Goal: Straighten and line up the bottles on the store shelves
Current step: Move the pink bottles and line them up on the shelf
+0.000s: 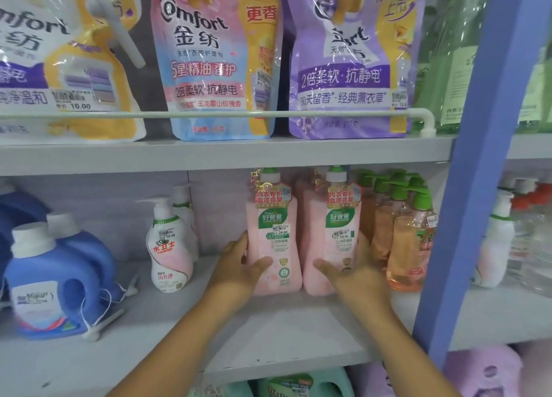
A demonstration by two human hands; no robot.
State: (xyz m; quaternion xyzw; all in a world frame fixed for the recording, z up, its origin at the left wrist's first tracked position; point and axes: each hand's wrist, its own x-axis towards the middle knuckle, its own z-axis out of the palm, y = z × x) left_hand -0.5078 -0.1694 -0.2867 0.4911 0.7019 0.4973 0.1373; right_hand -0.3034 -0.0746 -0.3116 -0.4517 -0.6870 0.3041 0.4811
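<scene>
Two pink bottles stand upright, side by side and touching, on the middle shelf (283, 337). My left hand (239, 265) wraps the left pink bottle (273, 247), thumb across its front, my other fingers curled round its far side. My right hand (355, 268) clasps the right pink bottle (331, 241) the same way. Just beyond my right fingers stand orange pump bottles (403, 247). Well off from my left fingers are a white pump bottle (167, 247) and blue jugs (44, 277). Above hang refill pouches (215, 68).
</scene>
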